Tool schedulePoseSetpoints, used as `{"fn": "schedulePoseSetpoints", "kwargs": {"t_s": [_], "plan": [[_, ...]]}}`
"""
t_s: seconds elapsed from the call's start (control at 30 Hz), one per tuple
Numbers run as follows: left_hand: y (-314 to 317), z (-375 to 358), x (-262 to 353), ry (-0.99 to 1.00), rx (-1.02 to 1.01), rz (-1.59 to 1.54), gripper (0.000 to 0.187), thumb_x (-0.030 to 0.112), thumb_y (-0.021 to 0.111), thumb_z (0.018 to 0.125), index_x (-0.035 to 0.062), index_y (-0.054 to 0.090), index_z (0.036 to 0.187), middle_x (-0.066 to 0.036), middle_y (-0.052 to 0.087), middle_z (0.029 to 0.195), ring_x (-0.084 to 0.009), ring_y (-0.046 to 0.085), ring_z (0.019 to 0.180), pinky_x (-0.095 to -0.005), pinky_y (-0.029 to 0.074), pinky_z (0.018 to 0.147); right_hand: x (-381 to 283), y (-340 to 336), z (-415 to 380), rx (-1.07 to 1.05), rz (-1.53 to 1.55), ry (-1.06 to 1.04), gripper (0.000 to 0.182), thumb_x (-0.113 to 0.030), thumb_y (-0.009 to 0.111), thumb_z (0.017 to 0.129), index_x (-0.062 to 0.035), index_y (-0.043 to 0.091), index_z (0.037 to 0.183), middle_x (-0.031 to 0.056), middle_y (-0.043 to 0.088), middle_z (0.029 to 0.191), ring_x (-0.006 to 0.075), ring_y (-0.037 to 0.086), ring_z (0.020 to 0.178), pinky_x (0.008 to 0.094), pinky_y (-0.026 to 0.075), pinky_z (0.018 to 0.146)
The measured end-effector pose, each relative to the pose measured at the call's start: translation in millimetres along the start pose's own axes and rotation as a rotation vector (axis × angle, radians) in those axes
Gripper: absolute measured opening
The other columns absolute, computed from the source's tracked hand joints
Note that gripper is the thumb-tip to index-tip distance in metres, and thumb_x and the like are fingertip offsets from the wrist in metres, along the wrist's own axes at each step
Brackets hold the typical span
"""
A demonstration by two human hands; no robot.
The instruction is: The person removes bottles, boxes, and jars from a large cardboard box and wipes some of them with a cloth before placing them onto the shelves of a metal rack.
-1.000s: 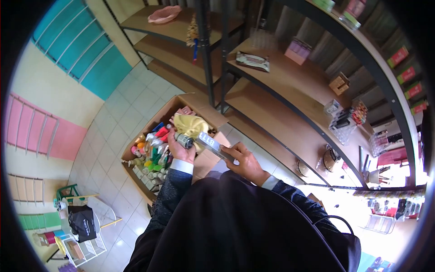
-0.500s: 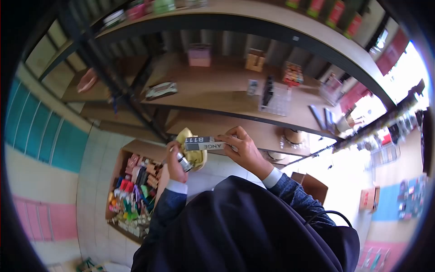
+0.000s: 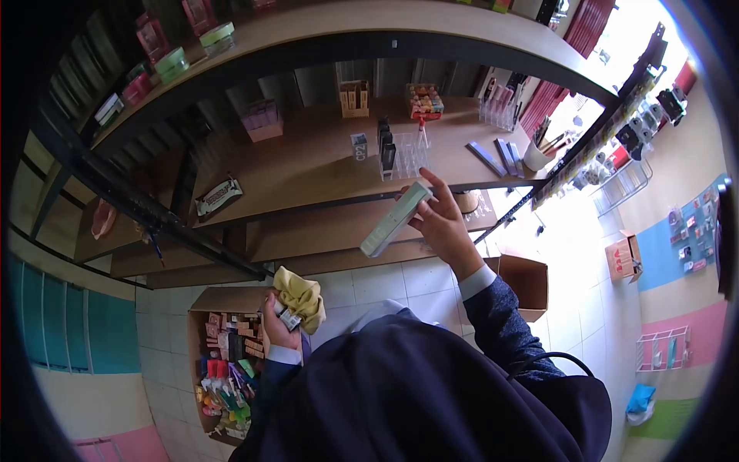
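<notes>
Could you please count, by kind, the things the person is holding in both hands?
Long slim box, in the right hand: 1
Yellow cloth, in the left hand: 1
Small tube or bottle, in the left hand: 1
Total: 3

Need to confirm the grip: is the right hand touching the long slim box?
Touching. The head view shows the right hand with fingers wrapped around the upper end of the long slim box, lifting it near the wooden shelf.
</notes>
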State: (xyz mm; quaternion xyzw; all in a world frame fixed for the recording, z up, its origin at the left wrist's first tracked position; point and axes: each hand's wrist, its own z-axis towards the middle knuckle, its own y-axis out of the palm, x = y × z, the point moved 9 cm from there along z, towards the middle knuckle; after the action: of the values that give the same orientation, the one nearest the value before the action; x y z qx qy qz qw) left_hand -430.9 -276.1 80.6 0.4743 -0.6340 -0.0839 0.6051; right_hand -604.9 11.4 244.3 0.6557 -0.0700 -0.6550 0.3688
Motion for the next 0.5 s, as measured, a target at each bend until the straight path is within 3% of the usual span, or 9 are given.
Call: {"fn": "schedulePoseSetpoints", "kwargs": {"t_s": [0.03,0.13,0.4,0.5], "plan": [[-6.7,-1.8,0.9,0.001,0.016,-0.007,0.023,0.031,0.043,0.088,0.0108,0.050,0.096,-0.006,0.055,0.104,-0.0242,0.054,0.100,-0.0394,0.043,0.087,-1.0,0.5,-0.6,0.010,0.058,-0.015,0.043,-0.006,0.043,0.090,-0.0143,0.033,0.130,0.0107,0.051,0.111,0.0241,0.052,0.105,0.0394,0.044,0.087],[-18.1,-12.7,5.2,-0.006,0.053,-0.023,0.022,0.031,0.043,0.088,0.0112,0.050,0.095,-0.006,0.056,0.103,-0.0238,0.054,0.099,-0.0392,0.043,0.087,4.4,-8.2,0.6,0.009,0.094,0.061,0.041,-0.005,0.041,0.090,-0.0136,0.033,0.130,0.0099,0.052,0.107,0.0249,0.054,0.102,0.0395,0.046,0.085],[-20.5,-30.3,18.1,0.102,0.155,-0.026,0.021,0.031,0.044,0.087,0.0116,0.050,0.094,-0.006,0.055,0.104,-0.0231,0.054,0.098,-0.0381,0.044,0.085,-4.4,-7.1,41.3,-0.074,0.045,0.110,0.041,-0.010,0.048,0.089,-0.0123,0.037,0.128,0.0071,0.052,0.102,0.0219,0.056,0.098,0.0354,0.049,0.078],[-17.1,-31.0,9.5,0.082,0.173,-0.081,0.023,0.032,0.045,0.087,0.0112,0.051,0.096,-0.005,0.056,0.103,-0.0229,0.055,0.097,-0.0381,0.044,0.085,-4.1,-6.7,59.4,-0.084,-0.144,0.143,0.040,-0.011,0.053,0.086,-0.0122,0.040,0.124,0.0055,0.051,0.101,0.0198,0.056,0.098,0.0338,0.050,0.075]]}}
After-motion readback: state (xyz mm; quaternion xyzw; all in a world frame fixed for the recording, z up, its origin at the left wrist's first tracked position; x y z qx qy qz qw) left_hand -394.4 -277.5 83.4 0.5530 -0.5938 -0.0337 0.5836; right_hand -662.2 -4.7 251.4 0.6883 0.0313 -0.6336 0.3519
